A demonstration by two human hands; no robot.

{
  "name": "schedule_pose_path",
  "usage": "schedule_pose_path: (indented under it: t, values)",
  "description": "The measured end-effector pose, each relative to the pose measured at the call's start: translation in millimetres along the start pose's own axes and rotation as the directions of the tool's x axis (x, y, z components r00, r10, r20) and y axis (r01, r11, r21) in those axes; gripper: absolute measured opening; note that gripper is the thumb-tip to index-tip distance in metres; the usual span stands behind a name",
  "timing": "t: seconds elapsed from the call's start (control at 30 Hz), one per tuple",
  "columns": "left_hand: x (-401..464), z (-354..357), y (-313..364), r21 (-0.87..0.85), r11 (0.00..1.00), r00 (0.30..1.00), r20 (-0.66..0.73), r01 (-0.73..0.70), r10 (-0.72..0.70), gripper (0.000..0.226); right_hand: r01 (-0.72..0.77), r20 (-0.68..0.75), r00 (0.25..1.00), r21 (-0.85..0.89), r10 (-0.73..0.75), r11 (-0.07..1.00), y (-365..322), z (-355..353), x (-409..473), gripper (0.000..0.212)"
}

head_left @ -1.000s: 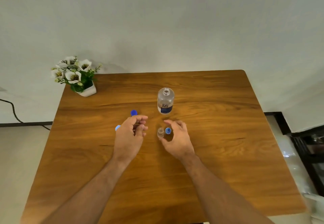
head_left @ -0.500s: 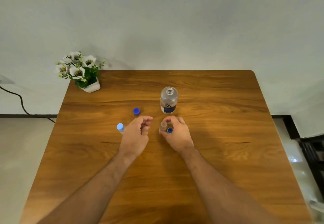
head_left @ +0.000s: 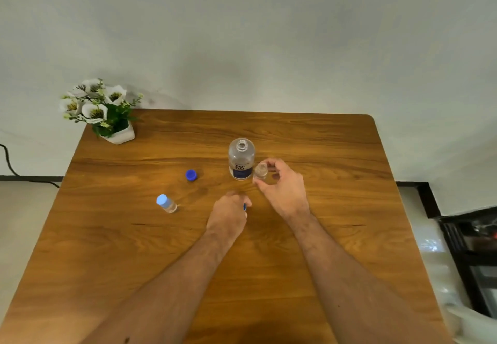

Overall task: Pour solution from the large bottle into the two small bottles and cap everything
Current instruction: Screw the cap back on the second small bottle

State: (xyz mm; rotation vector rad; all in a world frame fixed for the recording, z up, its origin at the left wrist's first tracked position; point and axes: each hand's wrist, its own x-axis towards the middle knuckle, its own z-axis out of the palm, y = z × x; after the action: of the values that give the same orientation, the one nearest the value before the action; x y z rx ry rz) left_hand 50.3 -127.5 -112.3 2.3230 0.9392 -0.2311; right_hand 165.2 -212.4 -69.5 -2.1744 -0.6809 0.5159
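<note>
The large clear bottle (head_left: 241, 161) with a blue label stands uncapped at the table's middle back. My right hand (head_left: 283, 187) pinches a small open clear bottle (head_left: 261, 171) just right of the large one, lifted a little. My left hand (head_left: 228, 215) lies curled over a small blue cap (head_left: 245, 207), of which only an edge shows. A second small bottle (head_left: 166, 203) with a light-blue cap stands at the left. A dark blue cap (head_left: 191, 175) lies on the table behind it.
A white pot of white flowers (head_left: 106, 112) sits at the back left corner of the wooden table (head_left: 336, 209). A black cable runs along the floor at the left. Dark furniture stands off the right edge.
My right hand has lifted the small open bottle up and to the right, beside the large bottle. My left hand has moved right onto the small blue cap.
</note>
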Motion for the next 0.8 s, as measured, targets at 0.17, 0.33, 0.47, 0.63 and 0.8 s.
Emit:
schedule_pose_path:
  t: [0.17,0.33,0.47,0.63,0.8]
  values:
    - [-1.5,-13.3,0.4,-0.091,0.996,0.996,-0.088,0.013,-0.021,0.026,0.001,-0.029,1.0,0.043,0.0,0.999,-2.2,-9.7,-0.5,0.046]
    - [-12.1,-48.4,2.9,-0.311,0.945,0.995,-0.028,-0.1,0.096,0.02,0.054,-0.062,0.997,0.089,-0.049,0.995,-28.4,-19.0,2.6,0.054]
    - [-22.3,-78.2,7.3,-0.529,0.837,0.988,-0.13,-0.136,0.078,0.017,0.121,-0.109,0.988,0.139,-0.106,0.983,-60.0,-27.5,8.0,0.055]
    - [-27.5,-133.8,26.4,-0.829,0.52,0.969,-0.247,-0.203,-0.017,0.012,0.181,-0.181,0.973,0.193,-0.146,0.965,-100.3,-39.4,10.2,0.056]
    - [-31.1,-199.7,58.0,-0.869,0.285,0.897,-0.438,-0.405,-0.063,0.014,0.229,-0.208,0.962,0.25,-0.179,0.941,-136.1,-49.1,9.8,0.05]
